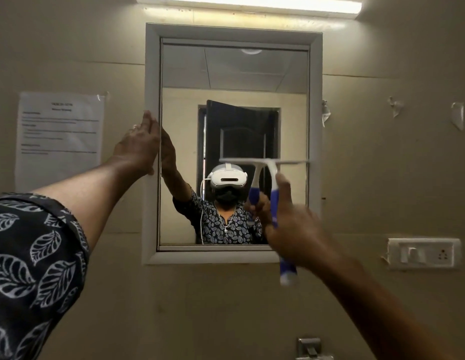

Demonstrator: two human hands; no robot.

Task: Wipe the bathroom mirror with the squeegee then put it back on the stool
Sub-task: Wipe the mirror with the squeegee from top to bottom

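A mirror in a pale grey frame hangs on the beige wall straight ahead. My right hand grips the blue handle of a white and blue squeegee. Its white blade lies level against the right half of the glass, a little below mid-height. My left hand presses with straight fingers on the frame's left edge, about halfway up. The stool is out of view.
A printed paper sheet is taped to the wall left of the mirror. A switch and socket plate sits low on the right. A tube light runs above, and a metal fitting shows at the bottom edge.
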